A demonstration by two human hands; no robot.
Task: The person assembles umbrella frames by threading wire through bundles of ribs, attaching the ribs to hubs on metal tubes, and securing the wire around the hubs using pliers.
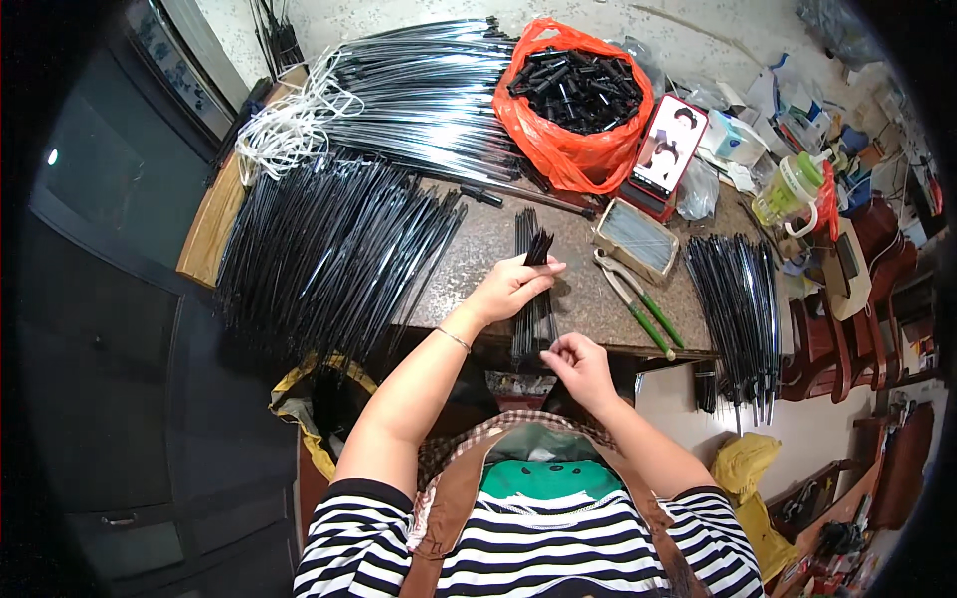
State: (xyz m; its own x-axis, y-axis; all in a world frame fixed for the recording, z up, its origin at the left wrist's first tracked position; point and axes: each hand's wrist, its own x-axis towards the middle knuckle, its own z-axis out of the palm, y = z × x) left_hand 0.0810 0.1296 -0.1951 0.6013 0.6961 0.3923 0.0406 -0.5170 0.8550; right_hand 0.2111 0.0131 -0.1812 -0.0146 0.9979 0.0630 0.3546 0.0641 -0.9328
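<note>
At the front of the table, my left hand [511, 289] is closed around a small bunch of thin black rods [539, 246], whose upper ends stick out past the thumb. Lower and to the right, my right hand [581, 369] has thumb and forefinger pinched at the lower end of one thin rod. More black rods [524, 224] lie on the table beneath and behind the left hand. Pliers with green handles [638, 304] rest just right of the hands. Behind them sits a small box of thin, pale pins or wires [638, 237].
A large pile of black rods [329, 259] covers the left side; shiny rods [429, 95] with white cords [294, 125] lie behind. A red bag [528, 130] holds black plastic pieces. A phone [666, 149] stands beside it. Another rod bundle [736, 319] overhangs the right edge, near a green bottle [793, 189].
</note>
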